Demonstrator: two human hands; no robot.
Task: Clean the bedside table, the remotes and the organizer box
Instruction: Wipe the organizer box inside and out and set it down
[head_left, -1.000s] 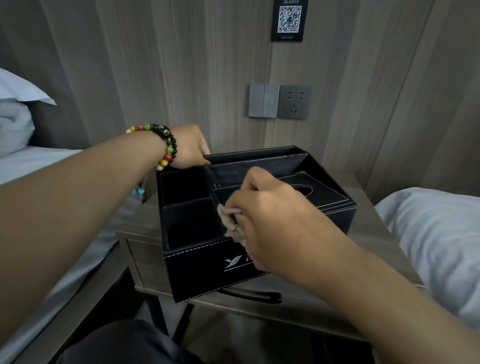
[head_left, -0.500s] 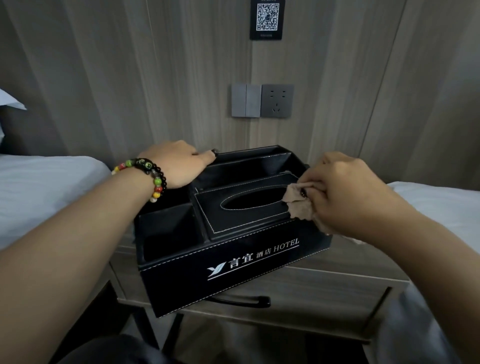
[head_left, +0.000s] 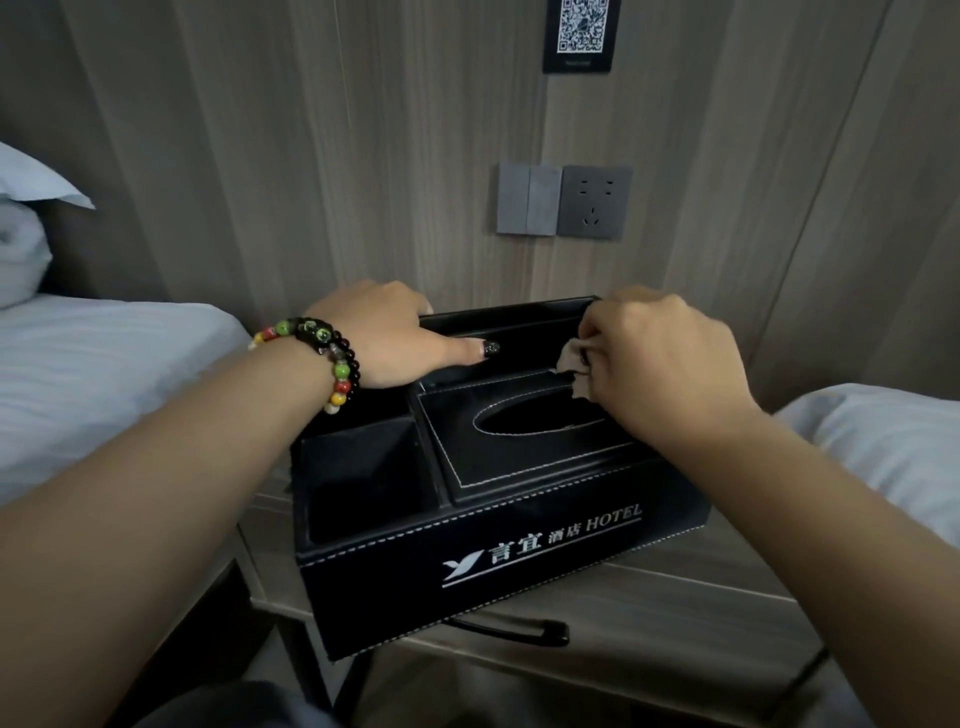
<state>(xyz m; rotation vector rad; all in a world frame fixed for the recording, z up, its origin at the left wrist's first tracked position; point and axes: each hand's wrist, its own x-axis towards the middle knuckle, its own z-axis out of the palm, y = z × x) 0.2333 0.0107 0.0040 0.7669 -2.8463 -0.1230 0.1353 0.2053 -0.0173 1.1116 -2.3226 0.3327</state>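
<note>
While both forearms reach in from the lower corners of the frame, the bedside table (head_left: 675, 623) fills the lower centre, its drawer front carrying a dark handle (head_left: 511, 630) just under the box's front edge. On the table's top stands the black organizer box (head_left: 498, 566), angled slightly, with white stitching and a white logo with "HOTEL" on its front face. At the box's left front is an open square compartment (head_left: 363, 478); to its right sits the tissue lid with its oval slot (head_left: 540, 418).

Further back, at mid-frame, the left hand (head_left: 384, 338), with a beaded bracelet (head_left: 324, 353) on its wrist, holds the box's rear left corner: the thumb lies along the inside of the back compartment and the fingers curl over the rear rim. The right hand (head_left: 665, 364) is clenched around a small tan cloth (head_left: 574, 369), pressing it at the rear right of the box, just behind the tissue lid.

White bedding lies at the left (head_left: 104, 374) and right (head_left: 893, 447) edges. On the wood-panel wall behind are a grey switch (head_left: 529, 200), a socket (head_left: 594, 202) beside it, and a QR-code plaque (head_left: 582, 31) at the top.
</note>
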